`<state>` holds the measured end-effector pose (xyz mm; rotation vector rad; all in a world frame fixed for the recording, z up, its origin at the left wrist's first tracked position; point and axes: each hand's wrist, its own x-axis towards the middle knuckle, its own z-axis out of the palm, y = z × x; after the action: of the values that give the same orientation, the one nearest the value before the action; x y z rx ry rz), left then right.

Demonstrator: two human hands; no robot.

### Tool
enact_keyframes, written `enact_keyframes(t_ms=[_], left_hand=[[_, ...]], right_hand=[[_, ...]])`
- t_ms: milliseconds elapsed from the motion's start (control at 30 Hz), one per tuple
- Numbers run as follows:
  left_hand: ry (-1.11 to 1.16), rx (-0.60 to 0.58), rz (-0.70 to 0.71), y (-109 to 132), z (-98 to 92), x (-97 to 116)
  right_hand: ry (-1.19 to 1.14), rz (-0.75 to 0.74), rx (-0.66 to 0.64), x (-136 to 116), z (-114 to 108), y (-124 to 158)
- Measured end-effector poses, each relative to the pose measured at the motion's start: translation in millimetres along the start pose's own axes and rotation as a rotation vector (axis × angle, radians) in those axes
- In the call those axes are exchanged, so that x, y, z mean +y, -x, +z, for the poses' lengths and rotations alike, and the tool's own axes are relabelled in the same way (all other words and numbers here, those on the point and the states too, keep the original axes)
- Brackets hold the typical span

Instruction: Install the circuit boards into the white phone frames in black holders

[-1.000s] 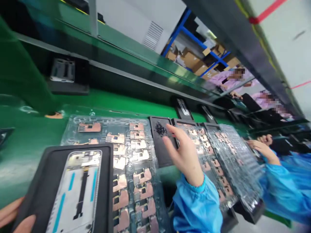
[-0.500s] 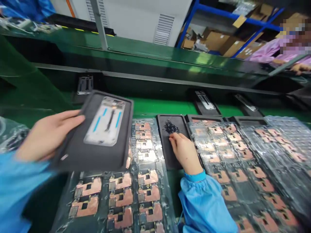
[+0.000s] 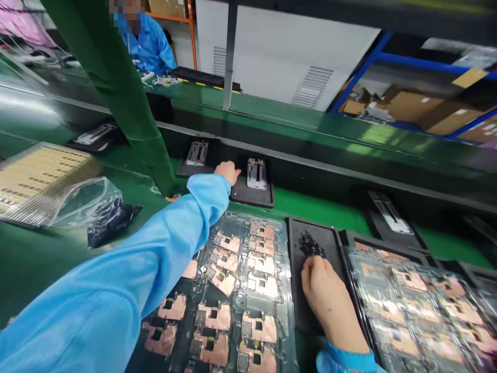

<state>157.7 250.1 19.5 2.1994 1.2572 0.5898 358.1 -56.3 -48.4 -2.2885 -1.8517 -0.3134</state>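
Busy line, back of the shop

Co-worker in a blue smock [image 3: 149, 44] past the green post [image 3: 128, 103], cardboard boxes [image 3: 411, 111] piled on a blue rack [image 3: 361, 72] by the louvred wall vent [image 3: 312, 87], plus a clear plastic bag [image 3: 87, 202] just beside a stack of gold-toned trays [image 3: 39, 181] on the green surface [image 3: 23, 269].

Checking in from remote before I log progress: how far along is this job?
Done: a phone frame and another phone frame lie on black trays across the belt. In hand: the left hand is beside them; the right hand is at a pile of small dark parts. Left: the clear tray holds rows of copper-faced pieces.
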Motion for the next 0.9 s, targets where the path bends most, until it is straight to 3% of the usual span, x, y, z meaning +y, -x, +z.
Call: enact_keyframes(t_ms=[67, 133, 267, 333, 400, 533, 633, 767, 900], left_hand=[[-0.067, -0.023, -0.007, 10, -9.3, -6], [-0.118, -0.073, 0.022, 37, -25.9, -13], [-0.162, -0.189, 0.147, 125, -59.3, -27], [-0.177, -0.249, 0.209, 164, -62.1, -33], [-0.193, -0.282, 0.267, 188, -52.5, -38], [-0.207, -0.279, 0.329, 191, -18.8, -37], [-0.168, -0.261, 0.345, 184, -7.4, -29], [-0.027, -0.282, 0.331, 190, -18.3, -17], [0.186, -0.366, 0.199, 203, -37.2, -6]], right_hand=[[-0.024, 0.017, -0.016, -2, 0, 0], [-0.051, 0.035, -0.034, -3, 0, 0], [-0.105, 0.053, -0.049, -5, -6, 1], [-0.194, 0.061, -0.038, -14, -15, 0], [-0.361, 0.061, -0.045, -29, -28, -1], [-0.718, -0.034, -0.172, -72, -51, -10], [-0.823, -0.175, -0.229, -98, -60, -22], [-0.821, -0.268, -0.231, -118, -62, -41], [-0.904, -0.21, -0.311, -129, -66, -48]])
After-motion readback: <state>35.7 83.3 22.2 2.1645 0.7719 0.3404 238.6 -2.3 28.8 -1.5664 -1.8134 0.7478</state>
